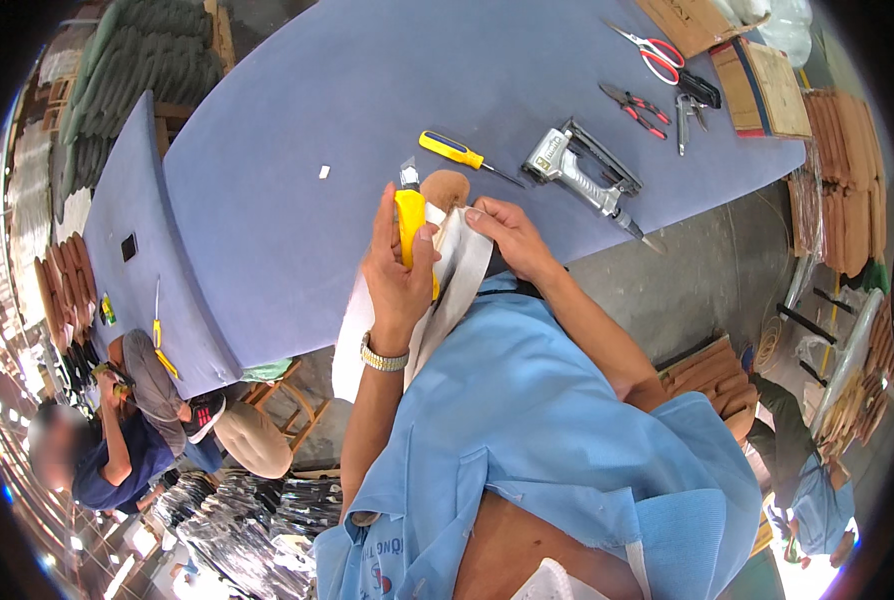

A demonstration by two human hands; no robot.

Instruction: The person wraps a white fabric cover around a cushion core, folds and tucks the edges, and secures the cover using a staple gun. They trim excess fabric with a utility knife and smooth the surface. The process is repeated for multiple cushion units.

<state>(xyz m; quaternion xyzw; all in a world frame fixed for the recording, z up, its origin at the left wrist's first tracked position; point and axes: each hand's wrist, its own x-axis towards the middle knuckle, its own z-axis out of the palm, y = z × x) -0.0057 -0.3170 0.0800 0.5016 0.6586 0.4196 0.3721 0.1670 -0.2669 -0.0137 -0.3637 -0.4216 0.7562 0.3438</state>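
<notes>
My left hand [399,285], with a metal watch at the wrist, is closed round a yellow utility knife [410,225]. Its blade points away from me. Close beside it, my right hand [512,235] pinches the upper edge of a white fabric piece [471,262] between thumb and fingers. The fabric hangs down in folds at the table's near edge, against my blue shirt. A brown rounded end [445,187] shows just beyond the fabric; whether it belongs to the same piece I cannot tell. Part of the knife's handle is hidden by my fingers.
On the blue-covered table [297,90] lie a yellow screwdriver [452,150], a pneumatic staple gun [582,170], red-handled pliers [639,108] and scissors [659,60]. Cardboard boxes [762,88] stand at the far right. A co-worker [122,450] sits at the left.
</notes>
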